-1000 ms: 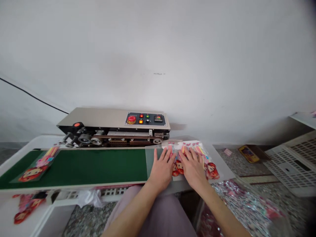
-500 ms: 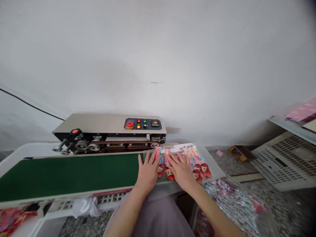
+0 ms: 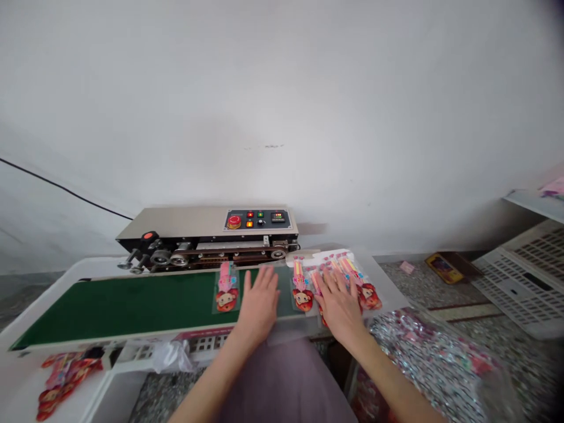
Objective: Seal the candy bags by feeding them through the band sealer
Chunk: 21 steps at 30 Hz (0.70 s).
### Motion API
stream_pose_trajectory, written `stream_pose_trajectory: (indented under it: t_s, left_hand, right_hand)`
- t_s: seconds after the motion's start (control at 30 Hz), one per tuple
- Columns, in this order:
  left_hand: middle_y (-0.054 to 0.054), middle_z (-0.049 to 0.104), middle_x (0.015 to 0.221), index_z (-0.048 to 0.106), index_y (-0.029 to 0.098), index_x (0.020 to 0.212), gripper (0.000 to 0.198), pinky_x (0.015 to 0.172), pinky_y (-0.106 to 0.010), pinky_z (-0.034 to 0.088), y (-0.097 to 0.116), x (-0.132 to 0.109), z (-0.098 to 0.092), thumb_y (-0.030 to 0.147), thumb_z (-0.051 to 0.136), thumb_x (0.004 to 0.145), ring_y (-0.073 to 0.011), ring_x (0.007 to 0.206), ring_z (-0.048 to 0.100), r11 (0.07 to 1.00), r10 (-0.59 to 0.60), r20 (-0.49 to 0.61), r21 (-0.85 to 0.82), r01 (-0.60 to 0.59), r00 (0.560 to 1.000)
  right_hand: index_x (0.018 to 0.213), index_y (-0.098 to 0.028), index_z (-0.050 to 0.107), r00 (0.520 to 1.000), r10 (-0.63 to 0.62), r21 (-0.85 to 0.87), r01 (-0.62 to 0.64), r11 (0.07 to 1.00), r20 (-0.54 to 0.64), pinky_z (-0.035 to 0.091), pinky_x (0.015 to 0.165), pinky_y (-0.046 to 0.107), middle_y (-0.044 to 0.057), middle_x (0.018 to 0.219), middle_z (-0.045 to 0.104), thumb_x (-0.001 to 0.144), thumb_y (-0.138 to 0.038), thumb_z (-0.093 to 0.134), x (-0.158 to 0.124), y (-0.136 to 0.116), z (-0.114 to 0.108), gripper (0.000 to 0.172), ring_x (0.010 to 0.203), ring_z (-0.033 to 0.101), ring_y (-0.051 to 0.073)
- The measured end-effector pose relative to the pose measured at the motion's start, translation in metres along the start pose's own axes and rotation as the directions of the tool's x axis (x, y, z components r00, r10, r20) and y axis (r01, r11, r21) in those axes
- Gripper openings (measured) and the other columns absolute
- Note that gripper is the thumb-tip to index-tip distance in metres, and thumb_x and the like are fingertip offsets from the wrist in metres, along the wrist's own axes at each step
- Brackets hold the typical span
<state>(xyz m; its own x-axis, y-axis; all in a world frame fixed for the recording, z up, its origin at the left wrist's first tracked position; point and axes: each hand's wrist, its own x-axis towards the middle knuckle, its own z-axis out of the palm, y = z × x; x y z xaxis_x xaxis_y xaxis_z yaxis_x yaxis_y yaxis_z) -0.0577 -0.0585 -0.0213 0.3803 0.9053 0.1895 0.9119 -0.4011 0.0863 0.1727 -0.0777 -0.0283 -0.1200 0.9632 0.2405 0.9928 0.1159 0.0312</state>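
A flat clear packet (image 3: 227, 291) with a pink-and-yellow stick and a red-haired cartoon head lies on the green conveyor belt (image 3: 145, 302), under the front of the sealing machine (image 3: 189, 222). Just right of it, my left hand (image 3: 259, 302) reaches over the belt's right end, fingers stretched out; whether anything lies beneath the palm is hidden. A second packet (image 3: 302, 288) rests between my hands on the clear sheet. My right hand (image 3: 340, 302) is spread flat over several overlapping packets (image 3: 369, 295), partly covering them.
A large clear bag (image 3: 436, 358) of shiny packets sits low at right. Beyond it are a white crate (image 3: 524, 276) and a small yellow-edged box (image 3: 445, 270) on the floor. Finished-looking red packets (image 3: 66, 379) lie in a white bin at lower left. A black cable (image 3: 66, 189) runs along the wall.
One packet has moved left from under my left hand's area onto the belt. My right hand has shifted slightly right over the packets. The view has turned slightly left.
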Motion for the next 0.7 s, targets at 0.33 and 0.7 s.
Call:
stream_pose_trajectory:
  t_s: [0.33, 0.7]
  left_hand:
    - [-0.007, 0.022, 0.165, 0.028, 0.018, 0.157, 0.056, 0.118, -0.071, 0.017, 0.033, 0.026, 0.04, 0.041, 0.02, 0.107, -0.0264, 0.153, 0.023, 0.975, 0.211, 0.004, -0.064, -0.211, 0.977]
    - [-0.009, 0.026, 0.165, 0.03, 0.018, 0.157, 0.055, 0.118, -0.07, 0.016, 0.021, 0.015, 0.036, 0.038, 0.025, 0.106, -0.0268, 0.151, 0.027, 0.984, 0.179, -0.039, -0.013, -0.18, 0.983]
  right_hand:
    - [0.143, -0.021, 0.054, 0.998, 0.061, -0.029, -0.062, 0.998, -0.019, 0.025, 0.115, 0.059, 0.014, 0.155, 0.044, 0.101, -0.035, 0.045, 0.024, -0.004, 0.006, 0.046, 0.143, 0.038, 0.036]
    - [0.142, -0.024, 0.056, 1.0, 0.021, -0.01, -0.022, 1.0, -0.016, 0.024, 0.114, 0.061, 0.012, 0.151, 0.05, 0.101, -0.032, 0.047, 0.016, -0.014, 0.004, 0.043, 0.142, 0.038, 0.037]
